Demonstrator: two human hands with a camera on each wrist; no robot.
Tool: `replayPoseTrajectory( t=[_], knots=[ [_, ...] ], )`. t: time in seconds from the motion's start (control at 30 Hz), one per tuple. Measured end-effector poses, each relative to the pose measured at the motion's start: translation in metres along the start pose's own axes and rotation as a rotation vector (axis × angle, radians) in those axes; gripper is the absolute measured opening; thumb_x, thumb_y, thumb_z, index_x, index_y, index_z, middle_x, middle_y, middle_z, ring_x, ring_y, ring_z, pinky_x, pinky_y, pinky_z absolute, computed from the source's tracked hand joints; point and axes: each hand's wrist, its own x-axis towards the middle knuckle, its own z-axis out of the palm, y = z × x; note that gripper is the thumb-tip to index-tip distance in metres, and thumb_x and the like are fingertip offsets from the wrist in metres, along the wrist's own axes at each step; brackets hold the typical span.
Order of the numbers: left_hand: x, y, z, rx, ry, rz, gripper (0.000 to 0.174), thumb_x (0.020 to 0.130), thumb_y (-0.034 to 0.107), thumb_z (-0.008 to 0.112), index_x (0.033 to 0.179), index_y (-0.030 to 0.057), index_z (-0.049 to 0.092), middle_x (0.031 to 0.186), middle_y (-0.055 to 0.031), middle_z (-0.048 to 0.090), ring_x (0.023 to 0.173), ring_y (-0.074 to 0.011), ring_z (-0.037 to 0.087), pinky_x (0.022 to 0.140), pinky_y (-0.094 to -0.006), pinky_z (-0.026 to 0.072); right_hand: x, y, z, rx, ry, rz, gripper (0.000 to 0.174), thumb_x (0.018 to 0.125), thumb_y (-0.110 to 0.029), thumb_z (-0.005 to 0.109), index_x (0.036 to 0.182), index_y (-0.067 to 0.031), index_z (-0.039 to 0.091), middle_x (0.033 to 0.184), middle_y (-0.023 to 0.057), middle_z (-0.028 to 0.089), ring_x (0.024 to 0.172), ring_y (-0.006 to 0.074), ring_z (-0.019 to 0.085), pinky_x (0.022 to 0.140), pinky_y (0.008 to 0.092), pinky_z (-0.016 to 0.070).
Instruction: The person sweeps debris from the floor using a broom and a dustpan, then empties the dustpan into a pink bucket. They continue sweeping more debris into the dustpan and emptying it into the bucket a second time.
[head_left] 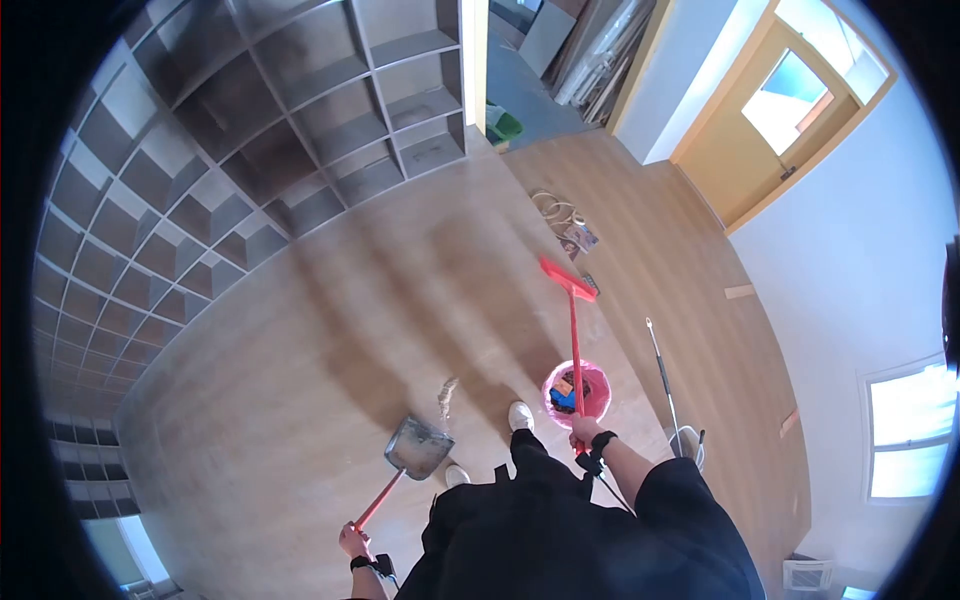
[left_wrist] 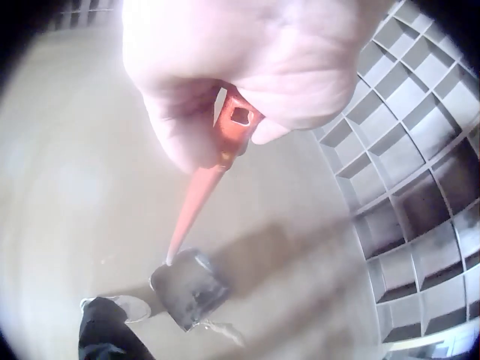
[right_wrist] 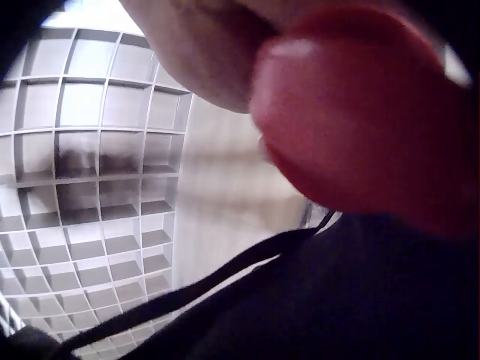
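the grey dustpan sits low at the wood floor just left of the shoes, its red handle clenched in the left hand; only the left wrist view shows the fingers curled round its end. the right hand grasps the red broom, a mere blur in its wrist view. a pink bucket stands partly behind the broom's handle, cube shelving beyond

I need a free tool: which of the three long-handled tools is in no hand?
The grey-handled tool, right of the pink bucket; the red broom and red-handled dustpan are each held.
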Motion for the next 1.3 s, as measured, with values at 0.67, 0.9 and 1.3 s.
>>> replayPoseTrajectory(
  t=[0.67,0.9,1.3],
  knots=[
    [0.032,0.009,0.000,0.475,-0.214,0.410,0.027,0.076,0.024,0.045,0.087,0.0064,0.063,0.067,-0.0149,0.060,0.056,-0.0234,0.059,0.054,-0.0337,0.0473,-0.139,0.091,0.119,-0.131,-0.157,0.063,0.044,0.087,-0.036,0.028,0.072,0.0030,0.044,0.054,0.0129,0.049,0.041,0.0228,0.047,0.041,0.0348,0.0412],
    [0.085,-0.035,0.005,0.503,-0.143,0.408,0.026,0.078,0.025,0.047,0.088,0.0070,0.062,0.081,-0.0173,0.061,0.078,-0.0323,0.059,0.070,-0.0390,0.0466,-0.196,0.115,0.116,-0.156,-0.260,0.217,0.039,0.088,-0.039,0.032,0.071,-0.0050,0.037,0.053,0.0061,0.041,0.040,0.0155,0.040,0.039,0.0295,0.0373],
    [0.027,0.028,0.034,1.053,-0.079,0.431,0.024,0.076,0.026,0.051,0.084,0.0033,0.055,0.081,-0.0194,0.060,0.078,-0.0337,0.059,0.069,-0.0440,0.0475,-0.279,0.111,0.112,-0.214,-0.311,0.352,0.034,0.089,-0.039,0.035,0.073,-0.0090,0.035,0.054,0.0026,0.036,0.040,0.0129,0.037,0.038,0.0265,0.0346]
  ],
)
